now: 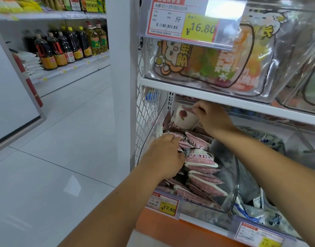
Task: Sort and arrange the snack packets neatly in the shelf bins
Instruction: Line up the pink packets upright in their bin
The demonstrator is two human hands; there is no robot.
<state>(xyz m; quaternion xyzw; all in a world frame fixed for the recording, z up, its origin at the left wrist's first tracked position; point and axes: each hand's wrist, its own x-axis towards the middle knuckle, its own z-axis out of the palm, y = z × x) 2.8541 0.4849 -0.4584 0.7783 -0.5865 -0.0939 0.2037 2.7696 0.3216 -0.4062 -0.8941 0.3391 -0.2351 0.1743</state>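
While tall bottles [64, 49] of dark sauce and yellow oil are standing in rows on the shelf at the upper left of the frame, white sacks [31, 63] are lying stacked just below them, and pale floor tiles [64, 139] are filling the lower left. A white post [121, 86] is rising through the middle, with a wire mesh panel [146, 118] just to its right.

Right of the mesh, the person's left hand [164, 157] is reaching in from the bottom of the frame. Its fingers are curling down into a heap of pink-and-white packets [201, 159] and closing on the ones at the top left of the pile. Those packets are lying jumbled, overlapping at all angles, inside a clear bin [237, 168] at the centre of the frame. A 17.60 tag [164, 205] is hanging on the bin's front.

Higher up and further back in the same bin, the right hand [212, 120] is pinching the top edge of an upright packet [185, 118] between thumb and curled fingers, just under the shelf board. Above that board, an upper bin [270, 93] is holding cartoon-printed bags behind a 16.80 tag [192, 24]. At the lower right, blue-and-white packets [251, 209] are lying in the neighbouring bin.
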